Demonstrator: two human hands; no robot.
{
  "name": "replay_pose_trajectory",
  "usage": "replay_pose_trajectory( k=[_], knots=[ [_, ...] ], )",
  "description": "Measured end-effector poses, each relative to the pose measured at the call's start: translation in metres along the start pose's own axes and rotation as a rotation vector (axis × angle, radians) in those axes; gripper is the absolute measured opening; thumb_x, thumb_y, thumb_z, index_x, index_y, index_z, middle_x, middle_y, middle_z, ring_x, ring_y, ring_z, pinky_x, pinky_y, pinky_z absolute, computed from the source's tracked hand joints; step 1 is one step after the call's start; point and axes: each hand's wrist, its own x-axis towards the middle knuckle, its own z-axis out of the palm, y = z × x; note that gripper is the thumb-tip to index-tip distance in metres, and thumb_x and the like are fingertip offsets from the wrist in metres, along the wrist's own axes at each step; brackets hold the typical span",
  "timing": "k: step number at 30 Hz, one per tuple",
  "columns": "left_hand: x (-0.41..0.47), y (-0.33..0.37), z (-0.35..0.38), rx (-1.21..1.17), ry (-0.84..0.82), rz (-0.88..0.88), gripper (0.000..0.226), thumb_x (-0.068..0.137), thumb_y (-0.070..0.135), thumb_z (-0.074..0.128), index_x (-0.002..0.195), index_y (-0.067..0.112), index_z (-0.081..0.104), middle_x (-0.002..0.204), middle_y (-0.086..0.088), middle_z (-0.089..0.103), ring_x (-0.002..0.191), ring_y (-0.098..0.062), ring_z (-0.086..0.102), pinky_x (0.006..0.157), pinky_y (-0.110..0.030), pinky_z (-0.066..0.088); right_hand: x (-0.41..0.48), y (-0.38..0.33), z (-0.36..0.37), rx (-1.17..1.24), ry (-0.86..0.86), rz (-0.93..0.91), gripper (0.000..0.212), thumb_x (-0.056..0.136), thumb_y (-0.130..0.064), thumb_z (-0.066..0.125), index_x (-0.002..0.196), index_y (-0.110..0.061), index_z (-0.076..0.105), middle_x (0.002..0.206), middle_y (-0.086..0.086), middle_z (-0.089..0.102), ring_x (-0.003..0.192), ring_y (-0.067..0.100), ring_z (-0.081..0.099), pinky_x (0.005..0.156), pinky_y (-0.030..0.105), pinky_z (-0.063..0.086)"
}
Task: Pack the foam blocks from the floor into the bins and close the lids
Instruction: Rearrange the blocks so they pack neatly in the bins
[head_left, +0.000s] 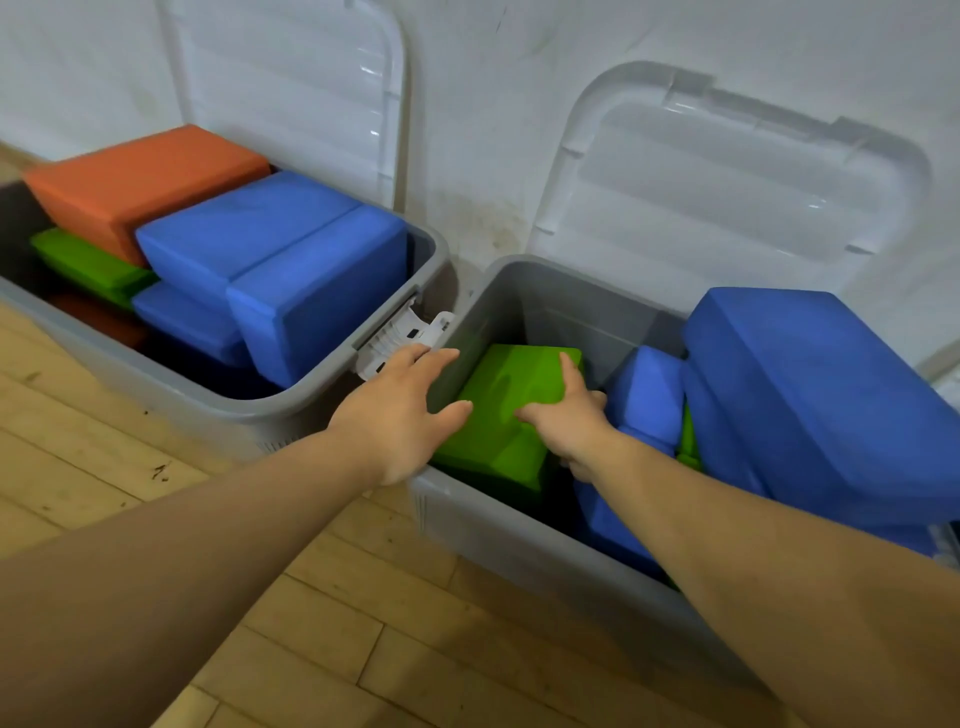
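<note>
Wooden floor (311, 623); right hand's (566, 423) fingers (569, 375) partly hidden behind green block (498, 415)

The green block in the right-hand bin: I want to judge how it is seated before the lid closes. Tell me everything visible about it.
The green block is a bright green, matte foam brick with rounded edges and a dent in its top face. It lies tilted in the left half of the right-hand bin. The right hand grips its right edge; the left hand, fingers straight, touches its left side with the thumb. Blue blocks sit to its right.
</note>
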Motion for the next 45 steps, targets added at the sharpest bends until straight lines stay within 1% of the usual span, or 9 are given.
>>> replay_pose_trajectory(
  k=[5,11,17,22,25,31,35,38,45],
  knots=[
    [-0.002,0.002,-0.003,-0.001,-0.01,0.002,0.068,0.098,0.065,0.043,0.157,0.041,0.021,0.162,0.009,0.025,0.141,-0.017,0.039,0.11,-0.041,0.042,-0.012,-0.013,-0.006,0.033,0.003,0.008,0.101,0.084,-0.046,0.078,0.159,-0.047,0.011,0.154,0.011,0.023,0.124,0.032,0.051,0.108,0.037,0.043],
    [-0.003,0.012,-0.014,-0.165,0.037,-0.016,0.073,0.096,0.065,0.049,0.158,0.046,0.016,0.164,0.006,0.027,0.148,-0.02,0.03,0.119,-0.051,0.031,-0.026,-0.059,-0.073,-0.267,0.096,-0.392,0.095,0.087,-0.037,0.07,0.159,-0.048,0.009,0.16,0.008,0.022,0.118,0.025,0.054,0.092,0.021,0.043],
    [0.004,0.06,-0.042,-0.616,0.11,0.121,0.07,0.099,0.026,0.063,0.154,0.042,0.025,0.128,0.039,0.049,0.106,0.027,0.051,0.09,-0.001,0.039,-0.031,-0.074,-0.115,0.303,0.044,-0.589,0.078,0.094,-0.023,0.067,0.159,-0.035,0.027,0.15,-0.009,0.05,0.13,0.005,0.054,0.112,0.034,0.044],
    [0.007,0.063,-0.064,-0.979,0.032,-0.023,0.074,0.094,0.034,0.068,0.15,0.061,0.028,0.129,0.028,0.057,0.107,-0.01,0.068,0.076,-0.042,0.061,-0.032,-0.08,-0.099,0.535,-0.136,-0.522,0.075,0.098,-0.007,0.059,0.16,-0.031,0.026,0.141,0.006,0.06,0.119,0.021,0.065,0.096,0.038,0.055],
    [0.0,0.053,-0.075,-0.992,0.037,-0.033,0.079,0.09,0.025,0.072,0.147,0.063,0.031,0.133,0.023,0.059,0.095,-0.008,0.071,0.066,-0.036,0.059,-0.037,-0.082,-0.089,0.536,-0.223,-0.501,0.071,0.099,-0.009,0.06,0.159,-0.031,0.027,0.139,0.003,0.061,0.12,0.019,0.065,0.097,0.037,0.055],
    [-0.012,0.033,-0.088,-0.44,0.267,0.06,0.084,0.075,0.053,0.07,0.146,0.061,0.025,0.151,0.006,0.043,0.129,-0.001,0.048,0.11,-0.022,0.037,-0.037,-0.079,-0.06,0.35,-0.206,-0.334,0.08,0.089,-0.045,0.069,0.155,-0.045,0.024,0.149,-0.013,0.046,0.133,0.017,0.05,0.11,0.044,0.043],
    [-0.017,0.024,-0.071,-0.222,0.363,0.031,0.079,0.094,0.039,0.068,0.154,0.055,0.019,0.158,-0.013,0.014,0.144,-0.022,0.031,0.116,-0.023,0.022,-0.035,-0.052,-0.046,0.218,-0.179,0.006,0.088,0.084,-0.04,0.071,0.158,-0.032,0.023,0.141,0.005,0.047,0.098,0.019,0.052,0.077,0.035,0.048],
    [-0.021,0.024,-0.06,-0.201,0.403,0.012,0.078,0.096,0.039,0.065,0.156,0.051,0.018,0.16,-0.01,0.008,0.143,-0.024,0.032,0.112,-0.025,0.024,-0.035,-0.034,-0.036,0.138,-0.263,0.175,0.074,0.093,-0.026,0.069,0.156,-0.018,0.03,0.161,0.009,0.032,0.139,0.031,0.039,0.107,0.049,0.043],
    [-0.014,0.028,-0.047,-0.195,0.417,0.036,0.077,0.094,0.042,0.066,0.143,0.068,0.013,0.161,-0.001,0.005,0.145,-0.034,0.031,0.118,-0.051,0.034,-0.02,-0.016,0.001,0.053,-0.335,0.323,0.074,0.1,-0.028,0.057,0.16,-0.01,0.018,0.168,0.014,0.011,0.152,0.039,0.015,0.118,0.054,0.022]
  ],
)
